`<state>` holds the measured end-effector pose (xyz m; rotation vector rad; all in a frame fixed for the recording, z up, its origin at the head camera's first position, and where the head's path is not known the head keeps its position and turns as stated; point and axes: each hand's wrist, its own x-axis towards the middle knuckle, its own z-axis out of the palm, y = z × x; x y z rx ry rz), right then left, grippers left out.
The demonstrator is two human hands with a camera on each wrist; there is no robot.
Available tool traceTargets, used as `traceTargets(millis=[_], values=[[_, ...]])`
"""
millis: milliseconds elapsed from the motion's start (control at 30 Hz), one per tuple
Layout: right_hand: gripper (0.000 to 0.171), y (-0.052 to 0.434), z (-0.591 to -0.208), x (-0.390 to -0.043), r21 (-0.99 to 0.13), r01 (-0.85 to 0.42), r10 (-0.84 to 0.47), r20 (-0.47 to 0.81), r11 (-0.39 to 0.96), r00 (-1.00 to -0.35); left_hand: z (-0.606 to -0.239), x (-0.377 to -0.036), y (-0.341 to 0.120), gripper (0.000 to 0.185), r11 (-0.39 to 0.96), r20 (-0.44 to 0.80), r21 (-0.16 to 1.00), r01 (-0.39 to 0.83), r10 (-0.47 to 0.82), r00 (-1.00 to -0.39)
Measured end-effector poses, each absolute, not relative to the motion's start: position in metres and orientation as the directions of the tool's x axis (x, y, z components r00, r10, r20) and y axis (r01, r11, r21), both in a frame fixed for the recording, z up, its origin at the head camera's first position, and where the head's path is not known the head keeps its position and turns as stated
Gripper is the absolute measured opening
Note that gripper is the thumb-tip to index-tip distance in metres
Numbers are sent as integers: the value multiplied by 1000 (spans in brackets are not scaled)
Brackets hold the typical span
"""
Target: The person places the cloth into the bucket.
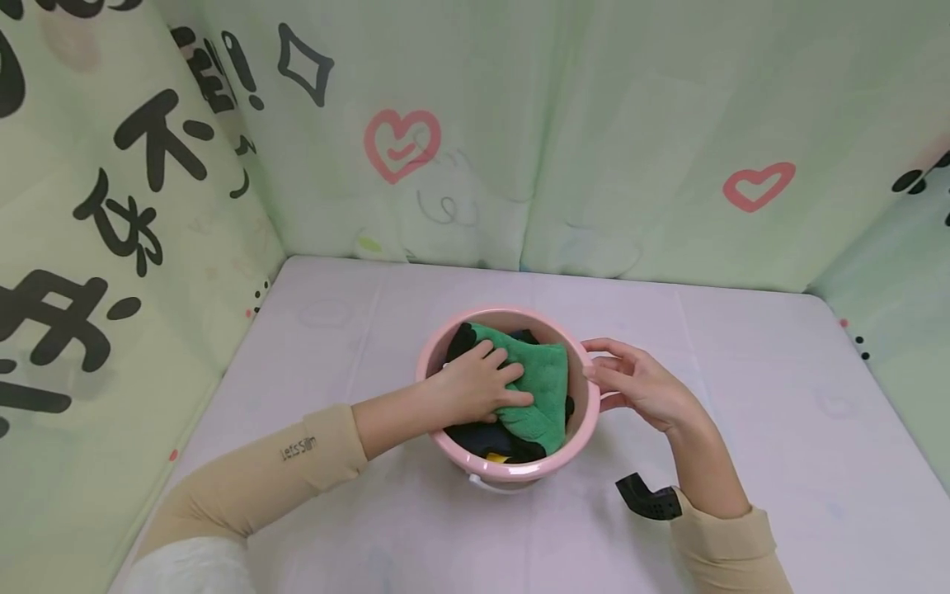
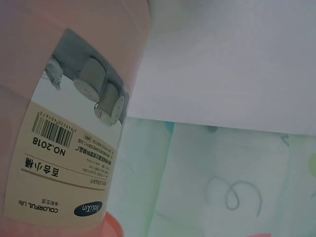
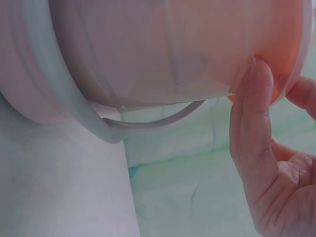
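A pink bucket (image 1: pixel 586 421) stands upright on the table, holding a green cloth (image 1: pixel 545 375) with dark fabric (image 1: pixel 475 437) under and around it. My left hand (image 1: pixel 478 384) reaches over the bucket's left rim and rests on the green cloth, fingers spread. At the right side of the rim is my right hand (image 1: pixel 641 384). The right wrist view shows its fingers (image 3: pixel 254 118) against the outer wall and another digit at the rim, with the rim between them. In the left wrist view only the bucket's printed label (image 2: pixel 69 148) and wall appear; the left hand is out of sight there.
The bucket's pale handle (image 3: pixel 59 84) hangs down on its outside. A pale sheet covers the table (image 1: pixel 356 528). Light green curtains (image 1: pixel 631 124) with printed hearts and lettering enclose the back and sides. A black curved piece (image 1: pixel 647 499) sits at the right sleeve.
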<state>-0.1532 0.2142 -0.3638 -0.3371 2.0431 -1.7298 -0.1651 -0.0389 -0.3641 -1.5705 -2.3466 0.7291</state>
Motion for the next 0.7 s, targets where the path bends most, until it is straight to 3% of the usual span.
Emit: traceTargets(millis=[400, 533, 700], values=[[46, 214, -364, -154, -973, 111, -446, -193, 203, -874, -359, -163, -39, 46, 313, -166, -475, 822, 886, -434], [49, 213, -362, -156, -962, 92, -445, -202, 256, -873, -353, -160, -43, 49, 354, -192, -369, 860, 876, -443], [46, 215, -348, -161, -905, -3, -454, -211, 425, -865, -336, -162, -53, 49, 395, -154, -157, 905, 896, -417]])
